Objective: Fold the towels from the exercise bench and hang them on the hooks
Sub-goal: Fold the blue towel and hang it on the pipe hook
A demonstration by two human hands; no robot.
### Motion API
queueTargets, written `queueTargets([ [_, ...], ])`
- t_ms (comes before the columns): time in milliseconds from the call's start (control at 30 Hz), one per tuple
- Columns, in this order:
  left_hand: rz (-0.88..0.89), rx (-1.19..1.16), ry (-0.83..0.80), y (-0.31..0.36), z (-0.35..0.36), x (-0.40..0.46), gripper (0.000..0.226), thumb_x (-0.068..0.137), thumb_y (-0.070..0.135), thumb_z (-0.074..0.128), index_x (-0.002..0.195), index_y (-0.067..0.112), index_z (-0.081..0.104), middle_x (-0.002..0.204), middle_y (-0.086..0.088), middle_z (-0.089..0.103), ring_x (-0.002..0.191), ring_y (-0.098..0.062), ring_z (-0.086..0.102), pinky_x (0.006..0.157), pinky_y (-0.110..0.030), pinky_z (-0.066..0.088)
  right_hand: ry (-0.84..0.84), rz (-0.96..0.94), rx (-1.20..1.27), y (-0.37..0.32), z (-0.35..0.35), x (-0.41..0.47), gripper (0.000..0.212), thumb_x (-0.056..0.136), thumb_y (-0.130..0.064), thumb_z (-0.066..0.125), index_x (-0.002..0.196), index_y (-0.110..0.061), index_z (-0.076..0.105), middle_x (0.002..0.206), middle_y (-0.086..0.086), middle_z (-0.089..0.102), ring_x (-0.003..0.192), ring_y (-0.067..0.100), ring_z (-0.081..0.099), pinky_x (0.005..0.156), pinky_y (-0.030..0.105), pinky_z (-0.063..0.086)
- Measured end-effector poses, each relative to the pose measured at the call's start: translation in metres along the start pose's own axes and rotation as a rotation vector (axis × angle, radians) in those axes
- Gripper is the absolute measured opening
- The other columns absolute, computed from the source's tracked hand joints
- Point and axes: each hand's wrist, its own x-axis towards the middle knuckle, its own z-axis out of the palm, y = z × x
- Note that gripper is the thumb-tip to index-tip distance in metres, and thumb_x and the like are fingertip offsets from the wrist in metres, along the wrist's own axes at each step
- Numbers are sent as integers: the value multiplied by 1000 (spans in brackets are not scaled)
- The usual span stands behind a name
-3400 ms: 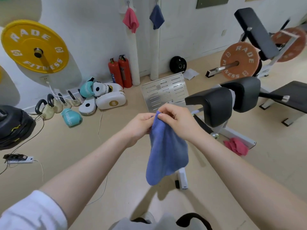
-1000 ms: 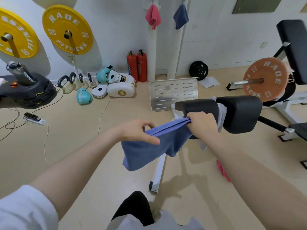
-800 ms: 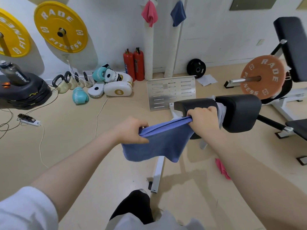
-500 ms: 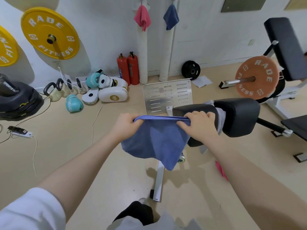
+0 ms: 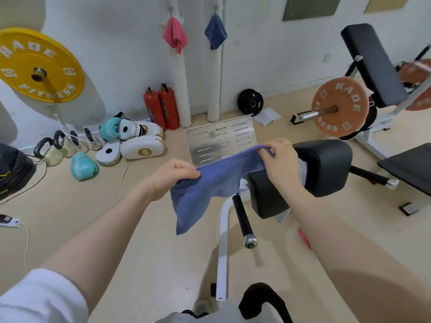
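The blue towel is held in the air at the centre of the view, above the floor and just in front of the black padded table. The left hand pinches its upper edge at the 9 o'clock end, with the fingers curled on the cloth. The right hand grips the same edge at the 2 o'clock end, its fingers also closed on the cloth. The edge runs stretched between both hands, and the rest of the towel hangs down toward 6 o'clock to a loose corner.

No real container is visible; the only holders are two wall hooks at 12 o'clock. A pink towel hangs from the left one and a dark blue towel from the right one.

Several things are partly hidden. The right hand covers part of the table, and a pale cloth shows behind the wrist; I cannot tell what it is. A small pink piece lies on the floor at 4 o'clock, mostly hidden by the right forearm. At 9 o'clock a white power strip and a black object are cut by the frame edge. At 3 o'clock a second bench pad is also cut off.
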Motion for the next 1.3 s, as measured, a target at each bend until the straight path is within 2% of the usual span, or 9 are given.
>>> queueTargets([
  [100,-29,218,-184,18,-3,17,38,54,40,69,87,20,67,77,9,65,71,-5,59,64,-13,46,10,81,171,8,-6,20,21,96,-24,44,100,-10,58,91,5,58,86,20,55,73,26,39],
  [200,-68,274,-109,23,-1,47,42,55,24,65,96,20,59,86,5,61,77,-10,54,68,-20,43,30,164,276,23,-5,47,16,96,-25,39,90,-17,51,86,5,57,84,24,54,73,38,44],
  [400,55,247,510,49,34,133,22,83,-2,47,83,17,58,74,-1,52,68,-15,45,56,-22,36,-46,370,715,54,-27,129,21,98,-12,37,78,-18,43,72,0,49,50,11,54,50,25,46],
  [600,254,337,848,98,50,205,25,85,2,51,101,14,66,97,-3,55,87,-11,48,71,-13,36,-52,164,940,95,-66,223,25,96,-5,40,79,-21,52,80,-1,52,78,13,49,78,24,43],
  [767,188,318,646,80,83,232,26,85,-1,57,102,14,68,88,-2,57,85,-15,49,70,-16,37,-131,304,854,153,-70,250,27,89,-1,46,70,-18,54,72,1,49,73,11,45,71,21,38],
  [933,-6,351,394,26,127,247,19,83,6,65,100,9,72,87,-4,61,74,-5,52,68,-8,37,-312,548,420,219,-44,247,21,86,-5,49,68,-16,51,67,-1,47,61,10,44,58,22,38],
  [1100,-235,534,-26,-12,162,250,19,85,10,61,99,8,71,87,3,59,76,-8,50,68,-9,37,-474,760,326,265,-16,225,22,87,-16,49,67,-9,56,66,1,54,63,13,50,69,27,48],
  [1233,-474,631,-396,-23,176,254,18,84,28,59,87,15,71,82,4,66,73,-9,56,76,-22,46,-543,645,207,281,-7,216,38,87,-25,56,54,-6,57,57,2,54,59,18,50,63,29,46],
  [1300,-451,579,-259,-20,181,263,29,88,30,54,64,16,61,66,3,59,62,-12,52,68,-23,43,-578,541,124,290,-6,214,35,82,-11,60,51,-8,45,54,4,43,54,18,41,56,29,36],
])
